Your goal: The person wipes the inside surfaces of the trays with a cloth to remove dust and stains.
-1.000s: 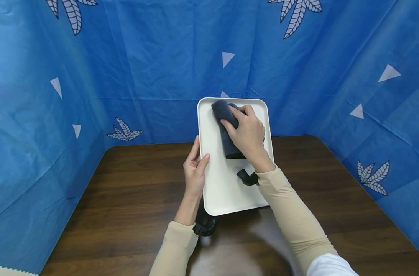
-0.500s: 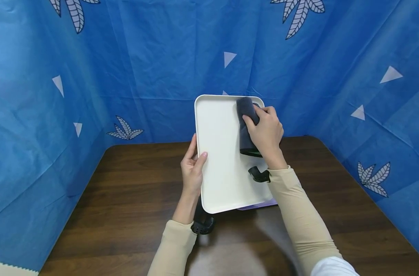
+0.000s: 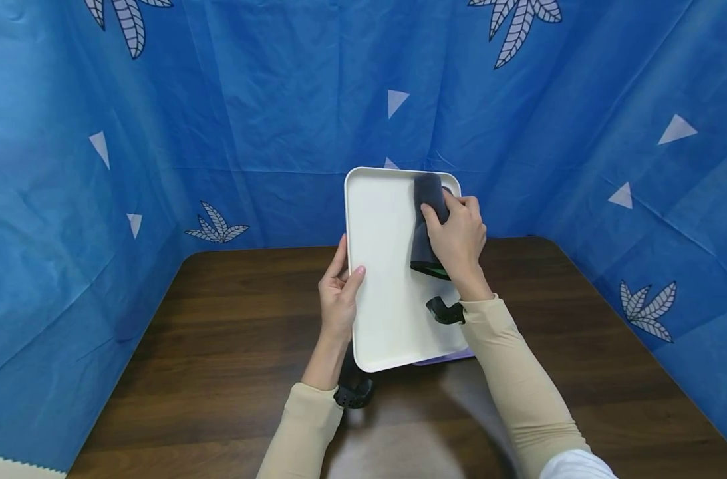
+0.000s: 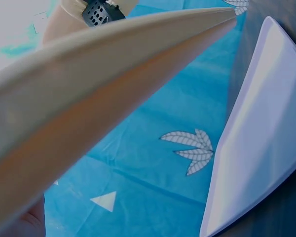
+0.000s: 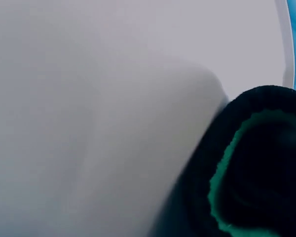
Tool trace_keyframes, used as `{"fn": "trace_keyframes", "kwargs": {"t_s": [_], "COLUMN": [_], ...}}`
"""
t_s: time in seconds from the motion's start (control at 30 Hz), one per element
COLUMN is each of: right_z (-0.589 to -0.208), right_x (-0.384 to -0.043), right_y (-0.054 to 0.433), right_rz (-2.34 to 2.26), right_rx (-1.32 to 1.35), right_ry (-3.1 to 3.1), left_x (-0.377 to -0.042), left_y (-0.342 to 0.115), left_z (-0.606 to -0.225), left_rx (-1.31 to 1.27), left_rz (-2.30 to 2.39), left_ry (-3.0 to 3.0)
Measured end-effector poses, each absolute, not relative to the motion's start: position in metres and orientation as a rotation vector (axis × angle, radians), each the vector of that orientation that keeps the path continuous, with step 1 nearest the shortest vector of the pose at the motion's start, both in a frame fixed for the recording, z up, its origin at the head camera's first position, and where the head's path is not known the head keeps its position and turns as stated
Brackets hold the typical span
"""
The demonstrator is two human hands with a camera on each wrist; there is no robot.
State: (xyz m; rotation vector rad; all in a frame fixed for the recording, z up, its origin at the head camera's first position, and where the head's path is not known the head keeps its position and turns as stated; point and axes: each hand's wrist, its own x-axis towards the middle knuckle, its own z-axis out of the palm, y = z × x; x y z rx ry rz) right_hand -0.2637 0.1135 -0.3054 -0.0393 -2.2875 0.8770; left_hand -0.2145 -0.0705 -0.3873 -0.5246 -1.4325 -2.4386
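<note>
A white rectangular tray [image 3: 378, 299] is held raised and tilted over the table by my left hand [image 3: 338, 293], thumb over the left rim and fingers behind it. In the left wrist view the tray [image 4: 103, 74] crosses edge-on, with part of the left hand [image 4: 29, 222] at the lower left. My right hand [image 3: 459, 236] grips a folded dark grey cloth [image 3: 426, 233] against the tray's inner face, near its upper right. Up close in the right wrist view, the cloth [image 5: 202, 173] shows a green edge inside its fold.
Beneath the white tray, a purple tray [image 3: 447, 358] lies on the brown wooden table [image 3: 237, 332]; the left wrist view shows more of this tray [image 4: 256, 143]. A blue patterned curtain [image 3: 279, 100] surrounds the table's back and sides. Each wrist wears a black strap [image 3: 354, 394].
The right hand has swept the cloth rightward across the white tray, then slightly back and down. Part of the purple tray has come into view below. The left hand keeps its hold.
</note>
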Motion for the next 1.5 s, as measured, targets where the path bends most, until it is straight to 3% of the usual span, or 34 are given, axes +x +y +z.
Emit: {"fn": "trace_keyframes", "kwargs": {"t_s": [0.43,1.1,1.5], "right_z": [-0.307,-0.306,-0.309], "right_x": [-0.257,-0.237,-0.237], "right_y": [0.091,0.045,0.048], "right_rz": [0.849,0.643,0.588], "right_rx": [0.009,0.297,0.334], "right_ry": [-2.297,-2.206,-2.209], "left_x": [-0.216,-0.217,-0.217], "left_y": [-0.072,-0.065,-0.064], "left_z": [-0.388,-0.389,-0.390], "left_rx": [-0.536,-0.500,-0.486], "left_rz": [-2.409,-2.447,-2.446], "left_ry": [-1.460,-1.439,-1.458]}}
